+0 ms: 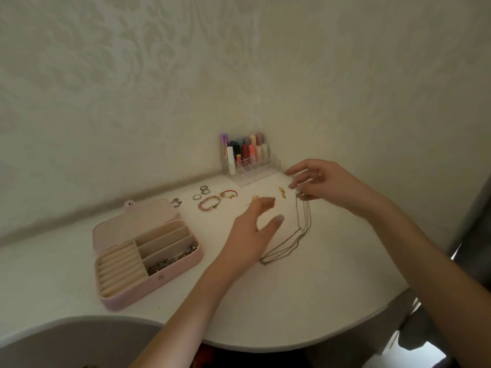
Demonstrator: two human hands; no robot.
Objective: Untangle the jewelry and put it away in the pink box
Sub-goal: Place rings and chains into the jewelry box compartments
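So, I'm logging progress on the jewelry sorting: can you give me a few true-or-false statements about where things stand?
1. The pink box lies open. True.
2. The right hand pinches the chain necklace. True.
3. The left hand grips the pink bead bracelet. False: it hovers open and holds nothing.
4. The rings sit in the box. False: they lie on the table.
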